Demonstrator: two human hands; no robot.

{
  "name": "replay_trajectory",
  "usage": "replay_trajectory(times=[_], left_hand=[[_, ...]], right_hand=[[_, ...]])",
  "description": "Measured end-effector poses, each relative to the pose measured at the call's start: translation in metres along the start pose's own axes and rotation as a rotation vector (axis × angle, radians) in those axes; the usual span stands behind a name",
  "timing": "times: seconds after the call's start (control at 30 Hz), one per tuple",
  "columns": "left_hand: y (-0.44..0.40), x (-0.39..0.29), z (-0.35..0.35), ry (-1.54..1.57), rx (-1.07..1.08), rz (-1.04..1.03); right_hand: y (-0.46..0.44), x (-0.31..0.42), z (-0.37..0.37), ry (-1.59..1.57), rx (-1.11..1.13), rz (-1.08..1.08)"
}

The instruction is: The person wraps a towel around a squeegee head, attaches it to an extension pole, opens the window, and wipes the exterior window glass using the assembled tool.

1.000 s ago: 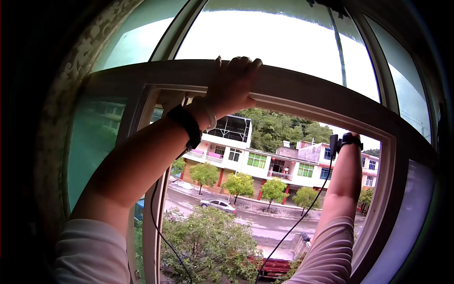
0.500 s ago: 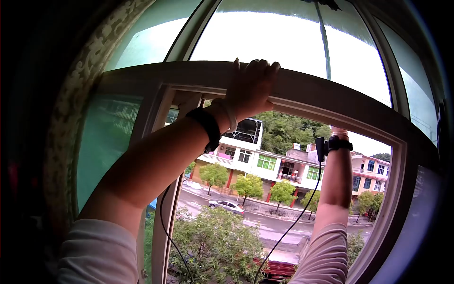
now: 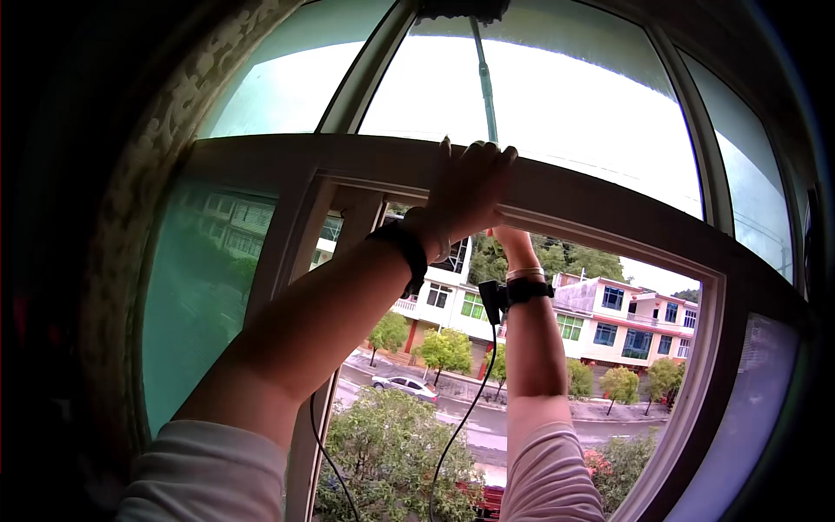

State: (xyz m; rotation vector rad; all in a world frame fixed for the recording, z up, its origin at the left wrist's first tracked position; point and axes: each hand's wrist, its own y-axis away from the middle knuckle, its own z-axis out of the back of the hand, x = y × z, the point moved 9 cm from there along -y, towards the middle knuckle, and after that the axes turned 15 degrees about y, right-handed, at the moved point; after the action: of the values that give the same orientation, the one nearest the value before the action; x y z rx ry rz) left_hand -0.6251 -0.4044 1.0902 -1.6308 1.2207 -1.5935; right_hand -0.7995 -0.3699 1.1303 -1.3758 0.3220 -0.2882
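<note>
My left hand (image 3: 470, 187) is closed over the horizontal bar of the window frame (image 3: 591, 196), its fingers curled at the upper edge. My right arm reaches out through the open lower section. My right hand (image 3: 511, 237) is outside, mostly hidden behind the bar and my left hand. In line above it, beyond the upper glass pane (image 3: 574, 104), rises the greenish pole (image 3: 484, 87) of a long-handled window brush. Its dark, ragged head (image 3: 461, 9) is at the top of the pane. The grip itself is hidden, but the pole moves together with my right hand.
Thin black cables (image 3: 465, 413) hang by my arms, one from a small black device (image 3: 492, 300) at my right wrist. A patterned curtain (image 3: 187, 87) borders the left side. Outside and below are a tree (image 3: 391, 452), a road with a silver car (image 3: 405, 387), and buildings (image 3: 631, 326).
My right hand and the brush have swung left, and more of the brush head shows at the top. My left hand stays on the bar. The view has shifted slightly.
</note>
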Motion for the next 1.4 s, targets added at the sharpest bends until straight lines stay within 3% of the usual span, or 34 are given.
replay_trajectory(times=[0.1, 0.17, 0.23, 0.67, 0.77, 0.9, 1.03, 1.4], left_hand=[[-0.002, -0.001, 0.004, 0.013, 0.062, 0.057], [0.000, -0.001, 0.004, 0.005, 0.013, 0.013], [0.001, -0.003, 0.005, 0.013, -0.012, 0.008], [0.002, 0.000, 0.007, 0.080, -0.025, 0.015], [0.002, 0.002, 0.002, 0.056, -0.028, 0.003], [0.003, 0.003, 0.002, 0.064, -0.044, 0.000], [0.005, 0.002, 0.006, 0.089, -0.073, -0.009], [0.006, 0.000, 0.006, 0.058, -0.089, -0.028]], right_hand=[[0.032, -0.042, 0.007, -0.410, -0.067, -0.053], [0.058, -0.077, 0.017, -0.364, -0.002, -0.212], [0.084, -0.072, 0.049, -0.508, -0.090, -0.212], [0.202, -0.158, 0.186, -0.419, -0.316, -0.269], [0.212, -0.139, 0.180, -0.422, -0.331, -0.418], [0.194, -0.118, 0.163, -0.707, -0.118, -0.253], [0.198, -0.102, 0.136, -0.424, -0.123, -0.274], [0.189, -0.018, -0.007, -0.260, 0.275, -0.205]])
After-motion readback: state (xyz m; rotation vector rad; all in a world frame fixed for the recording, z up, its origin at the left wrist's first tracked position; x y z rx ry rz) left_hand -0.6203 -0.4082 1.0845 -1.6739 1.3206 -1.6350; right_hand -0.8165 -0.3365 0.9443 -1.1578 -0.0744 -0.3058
